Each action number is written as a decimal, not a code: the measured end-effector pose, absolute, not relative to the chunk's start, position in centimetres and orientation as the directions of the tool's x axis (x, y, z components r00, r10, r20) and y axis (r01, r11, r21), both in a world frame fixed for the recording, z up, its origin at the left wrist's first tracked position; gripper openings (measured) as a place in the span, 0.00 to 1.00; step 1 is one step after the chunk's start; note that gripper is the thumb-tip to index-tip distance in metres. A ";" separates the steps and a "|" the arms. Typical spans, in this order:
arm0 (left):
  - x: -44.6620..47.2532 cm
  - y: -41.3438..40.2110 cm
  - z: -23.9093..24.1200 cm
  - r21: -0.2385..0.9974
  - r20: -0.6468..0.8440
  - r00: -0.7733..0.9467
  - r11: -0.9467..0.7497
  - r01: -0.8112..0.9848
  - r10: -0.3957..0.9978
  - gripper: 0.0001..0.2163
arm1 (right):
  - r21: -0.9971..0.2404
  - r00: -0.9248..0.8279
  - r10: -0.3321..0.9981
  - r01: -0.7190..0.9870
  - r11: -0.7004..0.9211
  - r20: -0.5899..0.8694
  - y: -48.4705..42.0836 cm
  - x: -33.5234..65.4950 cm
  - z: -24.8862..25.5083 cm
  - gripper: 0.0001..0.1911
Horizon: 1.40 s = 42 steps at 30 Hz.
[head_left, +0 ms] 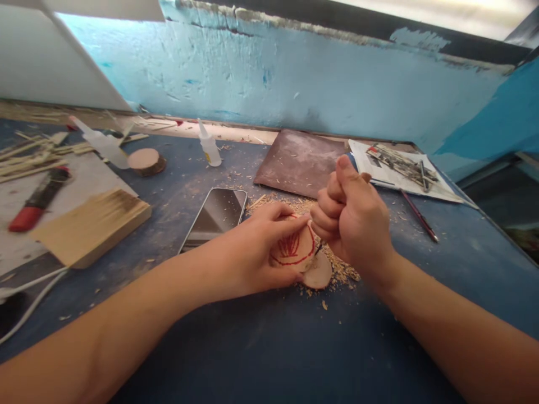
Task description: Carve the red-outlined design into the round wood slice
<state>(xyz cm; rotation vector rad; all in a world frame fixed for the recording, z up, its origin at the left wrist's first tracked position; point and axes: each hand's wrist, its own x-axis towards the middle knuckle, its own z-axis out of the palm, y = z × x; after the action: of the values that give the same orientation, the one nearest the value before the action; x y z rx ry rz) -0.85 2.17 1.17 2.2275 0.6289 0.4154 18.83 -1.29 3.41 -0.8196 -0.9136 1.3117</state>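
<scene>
My left hand (263,247) grips a round wood slice (305,247) by its edges, thumb near and fingers far. Red lines, a ring and a petal-like pattern, are drawn on its face. Under its right edge lies a smaller, plain wood disc (319,273). Closed in a fist, my right hand (351,213) holds a carving tool upright; its thin dark shaft (319,247) reaches down to the slice's right edge. A bit of the brown handle (366,177) shows behind the thumb, the rest is hidden. Wood shavings (343,268) lie around the slice.
A phone (217,216) lies left of the slice. Behind are a brown sheet (298,163), a glue bottle (209,147) and another bottle (103,143). A wood block (92,227), a red-black tool (40,199) and sticks are at left. At right are a pencil (419,216) and papers (366,163).
</scene>
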 end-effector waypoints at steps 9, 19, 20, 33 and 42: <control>-1.4 2.2 0.6 0.792 0.063 0.816 -0.526 0.310 0.575 0.29 | -0.891 -0.044 0.995 -0.450 0.058 0.087 -1.5 20.0 4.1 0.40; -1.1 2.3 1.3 0.793 0.048 0.841 -0.532 0.296 0.540 0.20 | -0.900 -0.112 0.961 -0.392 0.192 0.254 -2.5 17.9 4.7 0.39; -1.0 2.3 1.4 0.790 0.056 0.844 -0.541 0.289 0.533 0.19 | -0.902 -0.119 0.959 -0.386 0.193 0.256 -2.4 17.7 4.7 0.39; -1.3 2.0 1.1 0.787 0.023 0.828 -0.520 0.331 0.561 0.26 | -0.878 -0.179 0.942 -0.442 0.182 0.285 -2.7 19.0 4.6 0.36; -1.1 1.8 1.0 0.803 0.047 0.816 -0.507 0.312 0.576 0.17 | -0.861 -0.202 0.907 -0.442 0.253 0.370 -4.0 17.6 4.2 0.32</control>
<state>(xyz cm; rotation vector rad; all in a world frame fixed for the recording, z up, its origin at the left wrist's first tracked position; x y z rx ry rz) -1.10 1.77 0.97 2.1377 0.6506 0.3909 17.60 -4.04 4.18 -0.5143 -1.2224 1.3256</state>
